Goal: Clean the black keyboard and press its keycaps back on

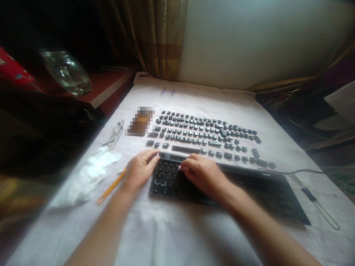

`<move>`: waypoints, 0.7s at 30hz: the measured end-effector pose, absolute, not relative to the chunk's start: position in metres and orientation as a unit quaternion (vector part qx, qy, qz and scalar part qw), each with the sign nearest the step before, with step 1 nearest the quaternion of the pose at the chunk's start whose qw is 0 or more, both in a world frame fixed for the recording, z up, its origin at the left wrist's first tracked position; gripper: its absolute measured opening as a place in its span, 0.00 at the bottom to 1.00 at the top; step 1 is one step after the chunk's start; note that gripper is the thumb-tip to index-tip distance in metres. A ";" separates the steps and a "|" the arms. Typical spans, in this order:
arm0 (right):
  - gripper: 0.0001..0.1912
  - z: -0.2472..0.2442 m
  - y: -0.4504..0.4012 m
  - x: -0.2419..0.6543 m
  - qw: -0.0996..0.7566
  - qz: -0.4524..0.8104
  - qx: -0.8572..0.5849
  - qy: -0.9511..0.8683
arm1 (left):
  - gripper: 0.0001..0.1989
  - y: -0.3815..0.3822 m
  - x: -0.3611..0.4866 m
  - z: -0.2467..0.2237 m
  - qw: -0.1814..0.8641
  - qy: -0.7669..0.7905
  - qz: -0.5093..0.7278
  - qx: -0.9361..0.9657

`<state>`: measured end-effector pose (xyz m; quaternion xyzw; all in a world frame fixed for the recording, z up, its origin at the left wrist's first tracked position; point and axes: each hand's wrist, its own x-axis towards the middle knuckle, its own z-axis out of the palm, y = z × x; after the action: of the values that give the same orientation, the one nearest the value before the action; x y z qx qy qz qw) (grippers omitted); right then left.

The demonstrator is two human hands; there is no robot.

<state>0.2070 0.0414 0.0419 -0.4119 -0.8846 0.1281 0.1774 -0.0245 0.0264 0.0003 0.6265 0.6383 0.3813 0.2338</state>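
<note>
Grip is hard to judge: your right hand [204,171] bends its fingers together over the black keyboard [277,195], while your left hand [138,169] brings thumb and fingers close at its far left corner; I cannot tell whether either pinches anything. Best to brace that corner with your left and work straight up and down over 1 spot at a time, without tilting. The keyboard lies flat on the white cloth [155,229], its left end dotted with small socket-like squares [168,170], its right end too dark to read. Loose keycaps [181,139] sit in rows just beyond.
</note>
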 end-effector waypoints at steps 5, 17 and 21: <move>0.06 0.045 0.037 0.230 0.175 0.121 -0.416 -0.884 | 0.14 0.026 -0.025 0.001 0.243 0.641 0.377 0.623; 0.07 0.048 0.019 0.300 0.164 0.094 -0.485 -0.854 | 0.16 0.025 -0.024 0.006 0.238 0.648 0.338 0.639; 0.07 0.051 0.015 0.324 0.151 0.056 -0.508 -0.846 | 0.17 0.026 -0.023 0.008 0.233 0.666 0.318 0.634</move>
<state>0.3239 0.0150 0.0512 -0.5084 -0.8459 0.0565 0.1510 -0.0226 0.0261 0.0080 0.6336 0.6659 0.3177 0.2326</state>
